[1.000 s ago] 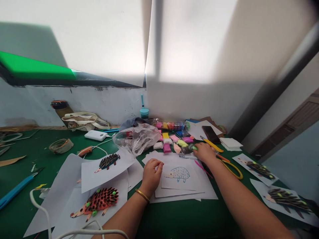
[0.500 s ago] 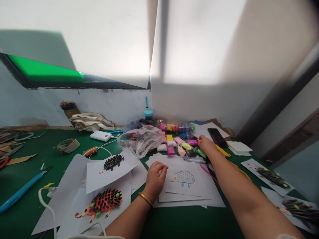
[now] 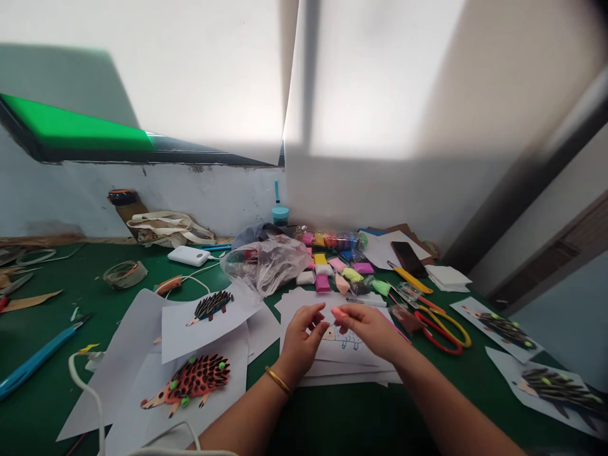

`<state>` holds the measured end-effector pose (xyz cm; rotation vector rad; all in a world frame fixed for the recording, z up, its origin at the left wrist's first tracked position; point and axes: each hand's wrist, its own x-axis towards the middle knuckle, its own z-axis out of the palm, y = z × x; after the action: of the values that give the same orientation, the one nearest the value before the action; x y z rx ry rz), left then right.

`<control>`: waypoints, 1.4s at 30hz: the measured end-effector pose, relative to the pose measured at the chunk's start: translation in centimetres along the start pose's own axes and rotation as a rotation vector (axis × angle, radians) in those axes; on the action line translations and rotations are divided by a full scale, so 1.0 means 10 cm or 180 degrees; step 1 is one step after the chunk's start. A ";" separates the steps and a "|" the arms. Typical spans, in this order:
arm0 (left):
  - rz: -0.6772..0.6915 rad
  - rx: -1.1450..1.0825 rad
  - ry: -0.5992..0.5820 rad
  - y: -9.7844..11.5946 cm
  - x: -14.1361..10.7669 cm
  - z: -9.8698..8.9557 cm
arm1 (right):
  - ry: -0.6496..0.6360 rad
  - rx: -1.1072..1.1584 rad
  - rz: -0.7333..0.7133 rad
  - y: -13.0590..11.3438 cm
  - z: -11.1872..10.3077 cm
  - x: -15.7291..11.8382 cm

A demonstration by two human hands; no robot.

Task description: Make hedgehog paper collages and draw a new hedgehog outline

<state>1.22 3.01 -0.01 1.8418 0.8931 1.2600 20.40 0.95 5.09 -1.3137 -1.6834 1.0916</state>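
My right hand (image 3: 363,323) pinches a small coral-coloured piece of modelling clay (image 3: 338,312) between thumb and fingers. Facing it is my left hand (image 3: 306,332), its fingers curved and a gap showing between thumb and forefinger; I see nothing in it. Both hands are held over a paper with a blue hedgehog drawing (image 3: 349,340), which they partly cover. The drawing's face is filled in a pale peach colour. Just beyond the hands lie small clay packets (image 3: 323,283) in pink, yellow, white, peach and green, beside a clear plastic bag (image 3: 270,263).
To the right are scissors (image 3: 441,329) with red and yellow handles, a yellow cutter (image 3: 412,278) and a phone (image 3: 407,258). Finished hedgehog pictures (image 3: 202,383) lie on both sides. A blue pen-like tool (image 3: 40,361) and a white cable (image 3: 90,392) are at left.
My right hand has come back from the clay packets near the phone to the drawing, bringing the coral clay. My left hand's thumb and forefinger have parted. The scissors are now uncovered.
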 end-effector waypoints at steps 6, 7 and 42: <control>0.0126 0.0070 0.0042 0.02 -0.01 -0.02 | -0.0018 0.0160 -0.0074 0.02 0.29 -0.10; 0.0138 0.0108 0.0050 0.03 0.00 -0.02 | -0.0015 0.0187 -0.0060 0.04 0.30 -0.10; 0.0145 0.0643 -0.0120 0.04 -0.02 -0.02 | 0.0372 0.0426 0.0298 0.28 0.25 -0.13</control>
<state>0.99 2.72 0.29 2.0468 0.9932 1.1948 19.41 -0.43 1.54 -1.3546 -1.4513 1.1384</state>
